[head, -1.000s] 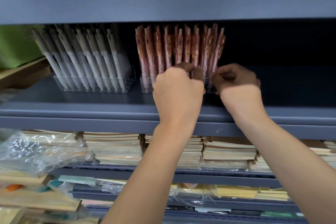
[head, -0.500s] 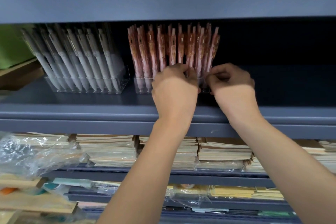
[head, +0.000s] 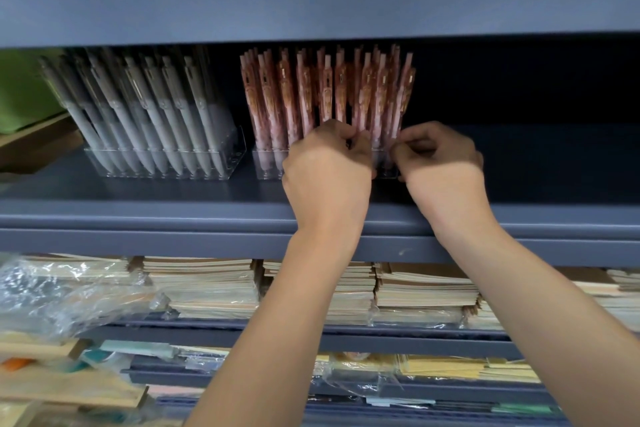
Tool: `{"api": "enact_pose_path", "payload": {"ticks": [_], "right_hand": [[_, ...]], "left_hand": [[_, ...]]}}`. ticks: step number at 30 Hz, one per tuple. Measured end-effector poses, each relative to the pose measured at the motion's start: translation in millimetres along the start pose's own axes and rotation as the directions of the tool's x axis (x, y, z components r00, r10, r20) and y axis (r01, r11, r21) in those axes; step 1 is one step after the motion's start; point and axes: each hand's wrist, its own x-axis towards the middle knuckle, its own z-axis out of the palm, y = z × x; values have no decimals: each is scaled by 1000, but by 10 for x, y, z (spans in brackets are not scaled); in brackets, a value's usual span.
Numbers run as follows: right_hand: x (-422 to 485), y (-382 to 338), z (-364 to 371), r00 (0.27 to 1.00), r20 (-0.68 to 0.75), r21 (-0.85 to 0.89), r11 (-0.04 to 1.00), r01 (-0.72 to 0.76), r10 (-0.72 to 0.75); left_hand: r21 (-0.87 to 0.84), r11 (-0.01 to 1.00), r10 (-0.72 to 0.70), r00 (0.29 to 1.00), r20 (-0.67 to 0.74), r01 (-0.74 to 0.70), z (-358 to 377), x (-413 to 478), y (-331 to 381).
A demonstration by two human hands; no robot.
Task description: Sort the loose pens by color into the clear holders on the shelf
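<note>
The pink pens (head: pixel 325 94) stand upright in their clear holder (head: pixel 268 163) on the shelf (head: pixel 138 198). At that holder's front right, the left hand (head: pixel 327 166) curls its fingers around front-row barrels, and the right hand (head: pixel 441 163) pinches what seems to be the end pen. Judged step: seating pink pens. Next comes pushing them straight down into the slots without tipping neighbours. The grey pens (head: pixel 145 107) stand left of that holder

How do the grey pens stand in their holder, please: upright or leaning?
Leaning: the grey pens tilt left in their clear holder.
</note>
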Motion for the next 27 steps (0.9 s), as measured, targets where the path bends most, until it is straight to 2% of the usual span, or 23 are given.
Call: {"api": "enact_pose_path", "payload": {"ticks": [10, 14, 16, 20, 23, 27], "right_hand": [[7, 4, -6, 999, 10, 28, 999, -33, 33], [-12, -11, -25, 999, 22, 53, 998, -46, 44], [-12, -17, -28, 998, 34, 56, 997, -52, 50], [-11, -23, -22, 998, 41, 40, 998, -48, 47], [-8, -10, -6, 998, 39, 24, 999, -45, 44], [0, 14, 16, 999, 29, -13, 1000, -22, 22]], "left_hand": [[17, 999, 33, 998, -47, -33, -198, -82, 92], [150, 982, 137, 981, -137, -116, -457, -139, 8], [244, 963, 155, 974, -166, -112, -588, -119, -138], [330, 944, 29, 996, -88, 1, -731, -82, -408], [398, 917, 41, 999, -27, -27, -730, -103, -499], [442, 897, 49, 998, -34, -29, -708, -101, -514]]}}
